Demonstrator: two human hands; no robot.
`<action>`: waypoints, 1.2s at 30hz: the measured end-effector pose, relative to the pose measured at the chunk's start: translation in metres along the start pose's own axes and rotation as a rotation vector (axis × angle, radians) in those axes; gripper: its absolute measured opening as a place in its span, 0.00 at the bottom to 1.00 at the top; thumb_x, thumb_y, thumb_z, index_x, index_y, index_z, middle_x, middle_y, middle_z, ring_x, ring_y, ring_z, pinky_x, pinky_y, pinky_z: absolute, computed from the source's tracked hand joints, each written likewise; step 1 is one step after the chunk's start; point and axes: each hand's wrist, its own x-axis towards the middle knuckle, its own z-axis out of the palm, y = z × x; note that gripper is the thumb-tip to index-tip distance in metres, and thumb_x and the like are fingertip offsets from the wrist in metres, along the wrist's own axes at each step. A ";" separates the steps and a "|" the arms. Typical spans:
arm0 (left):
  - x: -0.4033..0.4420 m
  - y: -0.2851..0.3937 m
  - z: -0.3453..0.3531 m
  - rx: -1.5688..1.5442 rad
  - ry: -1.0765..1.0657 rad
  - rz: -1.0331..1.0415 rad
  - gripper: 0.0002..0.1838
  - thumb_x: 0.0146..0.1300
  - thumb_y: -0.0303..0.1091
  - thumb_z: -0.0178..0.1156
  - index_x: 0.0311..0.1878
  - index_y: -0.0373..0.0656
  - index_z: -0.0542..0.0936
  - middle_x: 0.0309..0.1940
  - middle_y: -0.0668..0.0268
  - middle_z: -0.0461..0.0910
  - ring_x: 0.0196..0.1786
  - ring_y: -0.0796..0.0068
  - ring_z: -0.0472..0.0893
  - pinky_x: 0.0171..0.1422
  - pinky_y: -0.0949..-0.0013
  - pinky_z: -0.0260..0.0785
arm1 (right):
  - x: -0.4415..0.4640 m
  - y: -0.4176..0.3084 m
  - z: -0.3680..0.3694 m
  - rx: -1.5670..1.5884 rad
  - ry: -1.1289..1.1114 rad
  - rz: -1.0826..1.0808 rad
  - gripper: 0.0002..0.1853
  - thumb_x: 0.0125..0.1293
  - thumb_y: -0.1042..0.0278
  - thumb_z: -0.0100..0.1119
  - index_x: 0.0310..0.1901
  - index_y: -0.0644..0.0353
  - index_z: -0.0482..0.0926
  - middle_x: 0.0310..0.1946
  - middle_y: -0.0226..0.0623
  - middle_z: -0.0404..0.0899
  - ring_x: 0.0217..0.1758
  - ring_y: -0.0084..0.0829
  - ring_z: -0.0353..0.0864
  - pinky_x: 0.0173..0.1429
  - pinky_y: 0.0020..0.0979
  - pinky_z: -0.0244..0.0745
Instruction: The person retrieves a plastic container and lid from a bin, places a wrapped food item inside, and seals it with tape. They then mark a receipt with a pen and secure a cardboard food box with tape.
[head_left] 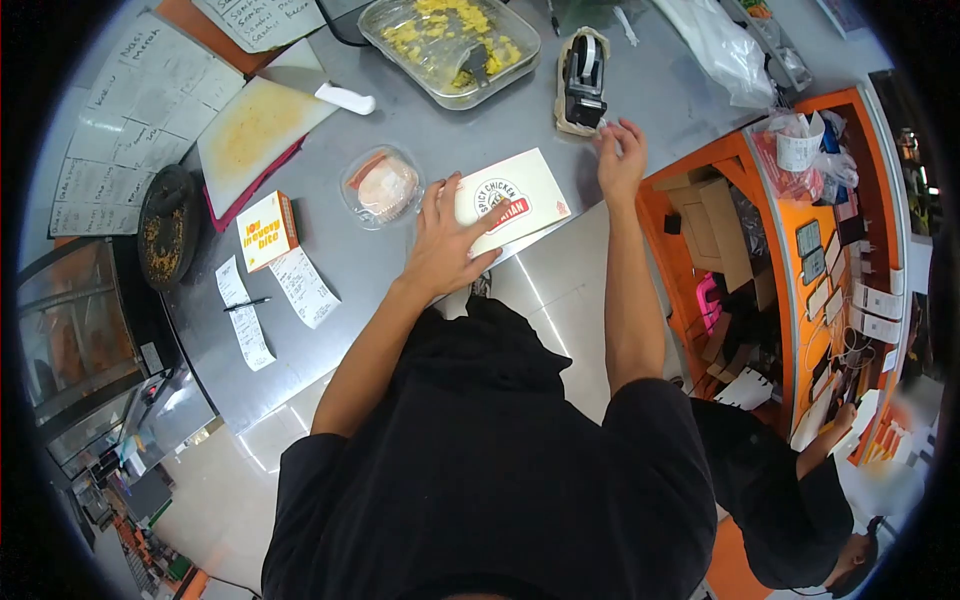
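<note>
A white cardboard food box (535, 185) with a round "Spicy Chicken" print and a red label lies at the table's near edge. My left hand (445, 240) holds its left end, with one finger across the top and the thumb by the near side. Beyond the box's right end stands a black tape dispenser (583, 80) on a tan base. At its front, my right hand (622, 160) pinches the end of the clear tape (601, 126). Left of the box sits a clear round plastic container (381, 187) with pale, round food inside.
A glass tray (480, 95) with yellow food bits stands at the back. Leftward are a knife (345, 98), a cutting board (250, 130), a small orange-and-white box (267, 230) and paper receipts (303, 287). Orange shelving (735, 150) and another person (790, 490) are at right.
</note>
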 end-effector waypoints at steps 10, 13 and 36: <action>-0.006 0.010 0.002 0.082 -0.074 -0.015 0.33 0.66 0.49 0.67 0.75 0.66 0.74 0.79 0.58 0.61 0.80 0.41 0.55 0.78 0.24 0.44 | -0.165 -0.149 0.013 0.071 -0.224 0.575 0.12 0.71 0.71 0.69 0.51 0.66 0.88 0.34 0.32 0.87 0.32 0.17 0.78 0.36 0.21 0.71; -0.007 0.008 0.005 0.077 -0.036 -0.013 0.33 0.67 0.47 0.66 0.76 0.65 0.73 0.78 0.63 0.64 0.81 0.44 0.56 0.77 0.19 0.42 | -0.177 -0.150 0.018 0.196 -0.219 0.636 0.17 0.69 0.75 0.70 0.57 0.67 0.80 0.36 0.37 0.89 0.34 0.19 0.81 0.38 0.22 0.74; -0.009 0.004 0.017 -0.017 0.165 0.062 0.28 0.58 0.41 0.70 0.65 0.67 0.83 0.74 0.57 0.70 0.77 0.44 0.66 0.79 0.30 0.52 | -0.203 -0.055 0.024 -0.018 -0.147 0.422 0.22 0.61 0.80 0.76 0.47 0.58 0.68 0.27 0.32 0.83 0.30 0.23 0.81 0.37 0.25 0.78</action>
